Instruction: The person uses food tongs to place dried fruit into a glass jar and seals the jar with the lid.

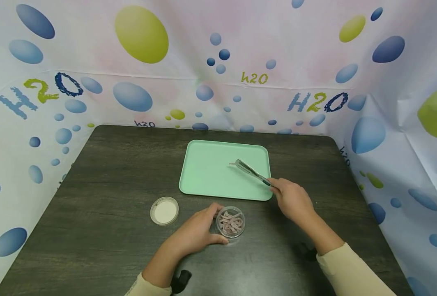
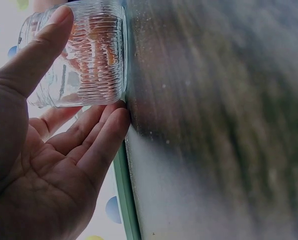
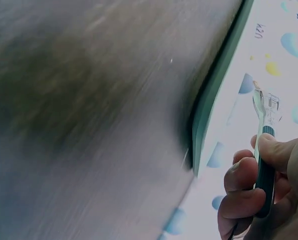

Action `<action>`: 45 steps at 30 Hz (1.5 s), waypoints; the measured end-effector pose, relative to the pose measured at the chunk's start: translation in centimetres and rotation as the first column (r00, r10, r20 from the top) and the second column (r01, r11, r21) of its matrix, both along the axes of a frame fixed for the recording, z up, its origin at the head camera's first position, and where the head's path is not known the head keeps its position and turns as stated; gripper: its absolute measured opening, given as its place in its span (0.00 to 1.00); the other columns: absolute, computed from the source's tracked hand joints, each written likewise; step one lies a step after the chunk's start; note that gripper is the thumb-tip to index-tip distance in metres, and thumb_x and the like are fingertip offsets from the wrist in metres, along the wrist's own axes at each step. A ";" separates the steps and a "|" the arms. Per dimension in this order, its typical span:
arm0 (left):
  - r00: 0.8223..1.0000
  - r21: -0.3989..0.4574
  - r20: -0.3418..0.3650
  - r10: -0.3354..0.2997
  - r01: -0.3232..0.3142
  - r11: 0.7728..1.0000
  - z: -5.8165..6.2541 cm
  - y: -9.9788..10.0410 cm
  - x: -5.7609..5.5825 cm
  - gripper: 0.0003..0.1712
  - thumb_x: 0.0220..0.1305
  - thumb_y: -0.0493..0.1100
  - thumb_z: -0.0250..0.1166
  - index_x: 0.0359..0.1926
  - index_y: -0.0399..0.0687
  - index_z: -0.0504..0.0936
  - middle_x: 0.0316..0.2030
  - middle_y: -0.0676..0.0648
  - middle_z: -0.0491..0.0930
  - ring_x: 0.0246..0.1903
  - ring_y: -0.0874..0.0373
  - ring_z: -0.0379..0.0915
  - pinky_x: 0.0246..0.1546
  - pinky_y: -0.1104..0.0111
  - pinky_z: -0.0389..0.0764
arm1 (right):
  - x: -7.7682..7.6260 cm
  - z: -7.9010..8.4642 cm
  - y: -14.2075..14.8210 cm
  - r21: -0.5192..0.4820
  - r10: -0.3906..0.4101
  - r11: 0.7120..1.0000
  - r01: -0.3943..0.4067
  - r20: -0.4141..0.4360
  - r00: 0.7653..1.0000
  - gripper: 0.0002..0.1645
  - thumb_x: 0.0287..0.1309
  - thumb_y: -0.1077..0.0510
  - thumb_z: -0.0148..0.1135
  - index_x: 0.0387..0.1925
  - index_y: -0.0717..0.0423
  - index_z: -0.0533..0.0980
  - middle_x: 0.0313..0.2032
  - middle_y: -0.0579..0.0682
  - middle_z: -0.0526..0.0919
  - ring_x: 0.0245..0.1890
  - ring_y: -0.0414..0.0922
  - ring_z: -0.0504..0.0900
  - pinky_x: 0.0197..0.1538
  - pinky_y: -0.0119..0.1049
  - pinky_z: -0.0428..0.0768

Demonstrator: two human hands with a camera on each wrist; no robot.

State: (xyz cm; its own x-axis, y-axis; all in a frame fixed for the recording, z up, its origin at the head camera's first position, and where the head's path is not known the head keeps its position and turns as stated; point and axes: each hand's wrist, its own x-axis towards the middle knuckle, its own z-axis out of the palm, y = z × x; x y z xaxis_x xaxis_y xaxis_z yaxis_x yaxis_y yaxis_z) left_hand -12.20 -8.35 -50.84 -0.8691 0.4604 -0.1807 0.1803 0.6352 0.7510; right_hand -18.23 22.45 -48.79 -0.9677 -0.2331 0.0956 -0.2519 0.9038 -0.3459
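My left hand [image 1: 196,231] holds a small clear glass jar [image 1: 244,225] on the table, thumb on the near side and fingers on the far side. Inside the jar lies a tangle of pinkish-brown strips [image 1: 230,224]. In the left wrist view the ribbed jar wall [image 2: 101,60] shows between thumb and fingers. My right hand [image 1: 293,198] grips a pair of tongs [image 1: 249,168] by their dark handle, over the right part of a pale green tray [image 1: 207,174]. A small thin piece [image 1: 232,163] sticks out from the tips of the tongs.
A round lid [image 1: 164,211] with a pale inside lies left of the jar. The dark wood-look table [image 1: 104,197] reaches back to a white sheet [image 1: 181,37] patterned with blue and green ovals, which also lines both sides.
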 end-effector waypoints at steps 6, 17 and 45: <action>1.000 0.001 -0.016 -0.009 0.009 1.000 0.0 0.0 0.0 0.45 0.57 0.55 0.85 0.70 0.51 0.72 0.65 0.44 0.84 0.67 0.46 0.81 0.65 0.46 0.82 | 2.2 0.2 1.4 0.004 0.002 1.000 -0.001 -0.069 0.998 0.22 0.72 0.60 0.69 0.65 0.53 0.85 0.27 0.46 0.78 0.18 0.39 0.61 0.23 0.31 0.61; 1.000 -0.001 -0.007 -0.012 0.012 1.000 -0.1 0.1 -0.1 0.45 0.57 0.54 0.85 0.69 0.51 0.72 0.65 0.44 0.83 0.67 0.45 0.81 0.64 0.46 0.82 | 7.2 0.9 2.1 0.050 0.026 0.999 -0.019 -0.141 0.990 0.22 0.69 0.59 0.72 0.62 0.45 0.86 0.31 0.40 0.82 0.18 0.31 0.55 0.22 0.28 0.58; 1.000 0.011 -0.020 -0.008 0.008 1.000 0.1 0.0 0.0 0.44 0.56 0.54 0.85 0.68 0.50 0.73 0.62 0.45 0.84 0.64 0.47 0.82 0.63 0.46 0.82 | 13.7 1.2 1.2 0.065 0.196 0.980 -0.186 -0.227 0.954 0.28 0.52 0.60 0.82 0.56 0.42 0.87 0.28 0.28 0.69 0.21 0.22 0.50 0.23 0.21 0.57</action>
